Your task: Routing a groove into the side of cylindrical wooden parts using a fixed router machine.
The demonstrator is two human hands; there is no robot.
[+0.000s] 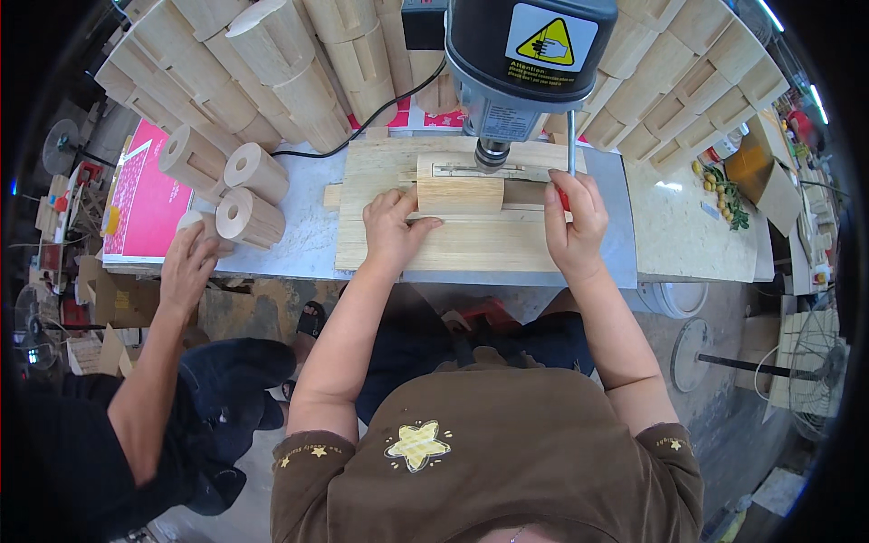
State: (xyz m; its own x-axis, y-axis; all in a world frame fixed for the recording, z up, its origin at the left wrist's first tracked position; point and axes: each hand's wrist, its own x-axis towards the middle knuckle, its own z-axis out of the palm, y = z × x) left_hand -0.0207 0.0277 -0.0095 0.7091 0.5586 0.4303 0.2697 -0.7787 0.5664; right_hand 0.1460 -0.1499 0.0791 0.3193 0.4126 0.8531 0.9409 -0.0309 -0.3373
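A pale wooden cylinder [460, 195] lies sideways on a wooden board [380, 251] beneath the black drill press [532, 45]. Its drill chuck [491, 156] sits right over the cylinder, by a slotted strip [462, 170] along the far side. My left hand [391, 226] holds the cylinder's left end, fingers bent against it and thumb along the near side. With fingers wrapped round it, my right hand [579, 226] grips the red-knobbed metal lever [571, 149] of the press. Whether the bit touches the wood, I cannot tell.
Stacked wooden cylinders [317, 100] rise behind, with more stacks [697, 77] at the right. A co-worker's hand [187, 262] is on a cylinder at the left, beside several bored ones [251, 217]. A black cable [367, 125] crosses the table; a box [778, 172] stands far right.
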